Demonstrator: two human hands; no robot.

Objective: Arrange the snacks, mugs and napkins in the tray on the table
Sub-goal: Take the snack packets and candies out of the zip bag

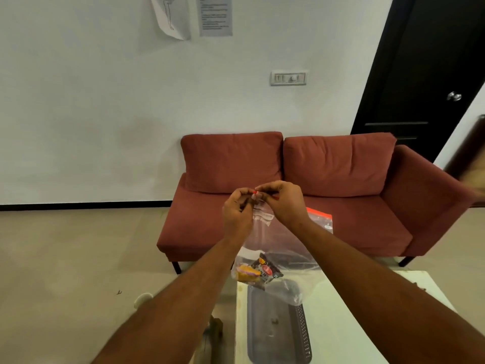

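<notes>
Nearest the camera, a white table (341, 324) carries a dark tray (304, 337) with perforated side walls; a small dark speck lies on the tray's floor (too small to identify). Above the tray's far end hangs a clear plastic bag (273, 248), its lower corner draping over the tray rim. Snack packets (259, 271), one yellow and one dark with a red label, sit bunched at the bag's bottom. Both arms extend forward. The left hand (237, 211) and right hand (282, 203) pinch the bag's red-edged top between curled fingers, close together. Beyond them stands a red two-seat sofa (341, 164), with a second clear bag (321, 219) on its seat. Behind: white wall, a switch plate (288, 78), pinned papers (215, 14), a dark door (425, 61).
</notes>
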